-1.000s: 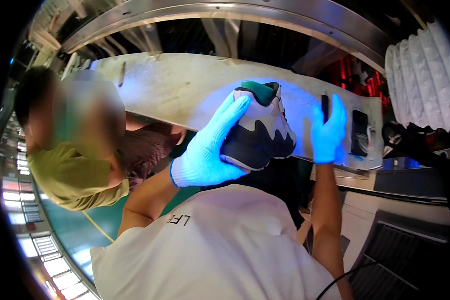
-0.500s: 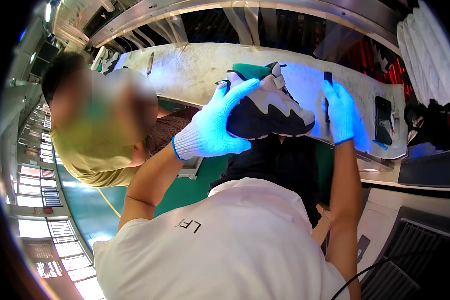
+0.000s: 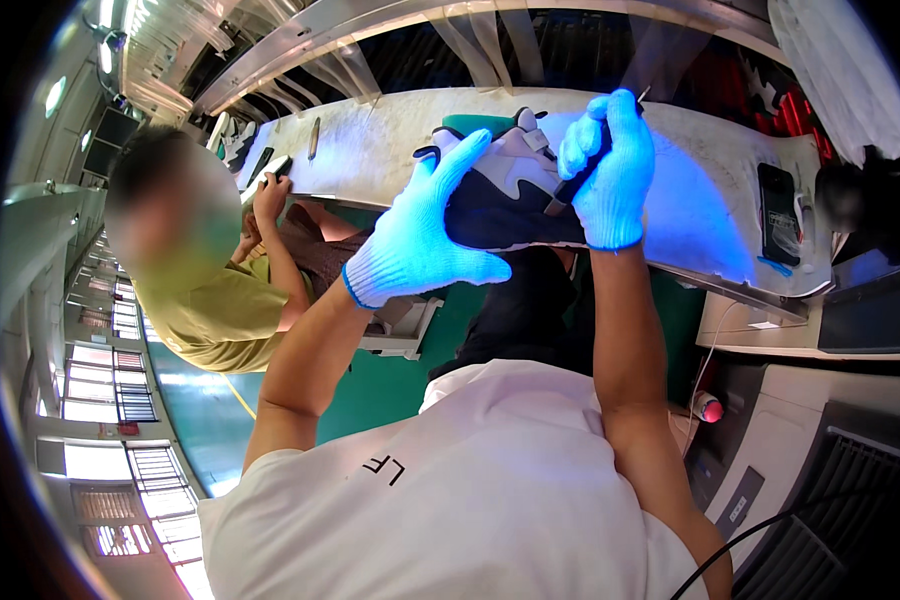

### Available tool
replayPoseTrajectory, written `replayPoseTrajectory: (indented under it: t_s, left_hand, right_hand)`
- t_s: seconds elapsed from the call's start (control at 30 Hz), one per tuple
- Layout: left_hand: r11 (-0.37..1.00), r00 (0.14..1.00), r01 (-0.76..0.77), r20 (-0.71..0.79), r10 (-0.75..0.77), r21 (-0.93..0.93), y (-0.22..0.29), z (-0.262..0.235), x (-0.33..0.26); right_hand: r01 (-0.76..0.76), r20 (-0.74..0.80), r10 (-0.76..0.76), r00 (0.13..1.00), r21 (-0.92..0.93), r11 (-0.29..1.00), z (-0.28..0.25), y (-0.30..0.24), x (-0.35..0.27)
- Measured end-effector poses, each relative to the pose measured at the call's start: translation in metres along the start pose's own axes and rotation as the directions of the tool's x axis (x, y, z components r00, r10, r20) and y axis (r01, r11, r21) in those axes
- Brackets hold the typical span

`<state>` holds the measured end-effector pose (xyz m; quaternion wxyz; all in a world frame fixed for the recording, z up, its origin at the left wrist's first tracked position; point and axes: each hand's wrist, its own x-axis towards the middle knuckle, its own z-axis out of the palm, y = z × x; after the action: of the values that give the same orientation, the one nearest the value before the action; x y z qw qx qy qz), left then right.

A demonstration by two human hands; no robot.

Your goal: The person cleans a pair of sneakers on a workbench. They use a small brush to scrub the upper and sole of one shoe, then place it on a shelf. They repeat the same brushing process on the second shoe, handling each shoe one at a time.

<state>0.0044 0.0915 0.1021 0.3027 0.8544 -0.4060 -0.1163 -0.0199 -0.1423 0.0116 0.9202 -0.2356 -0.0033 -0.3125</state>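
Note:
A grey, white and black sneaker (image 3: 503, 205) with a green collar lining is held up over the near edge of the worktable. My left hand (image 3: 415, 240), in a white knitted glove lit blue, grips it around the heel, with the thumb low by the sole and the fingers up by the collar. In my right hand (image 3: 612, 180), gloved alike, is a slim dark-handled tool (image 3: 568, 190). Its flat end touches or nearly touches the shoe's side, and a thin tip sticks out above the fist. The toe is hidden behind my right hand.
The pale worktable (image 3: 380, 125) curves across, with a phone-like black device (image 3: 778, 210) at right. A person in a yellow-green shirt (image 3: 210, 315) sits at left, holding another shoe (image 3: 268, 180). Clear plastic strips (image 3: 470, 50) hang behind. A white cabinet (image 3: 790, 420) stands at lower right.
My right hand has picked up the dark tool from the table and brought it left to the sneaker. My left hand still holds the shoe. The other person's arms now show with a shoe.

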Motion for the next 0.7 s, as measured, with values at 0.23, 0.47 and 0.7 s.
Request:
replayPoseTrajectory:
  t_s: [0.23,0.47,0.7]
  left_hand:
    - [0.998,0.997,-0.007,-0.079,0.012,0.065,0.003,0.011,0.001]
    - [0.983,0.970,-0.102,-0.205,0.132,0.150,0.002,0.019,-0.005]
    - [0.976,0.952,-0.154,-0.240,0.188,0.156,-0.013,0.027,-0.007]
  right_hand:
    - [-0.095,0.143,0.053,0.988,0.309,0.946,0.007,0.015,-0.012]
    - [-0.077,0.075,0.058,0.996,0.287,0.955,0.016,0.012,-0.021]
    - [-0.041,-0.001,0.043,0.999,0.251,0.967,0.029,0.013,-0.029]
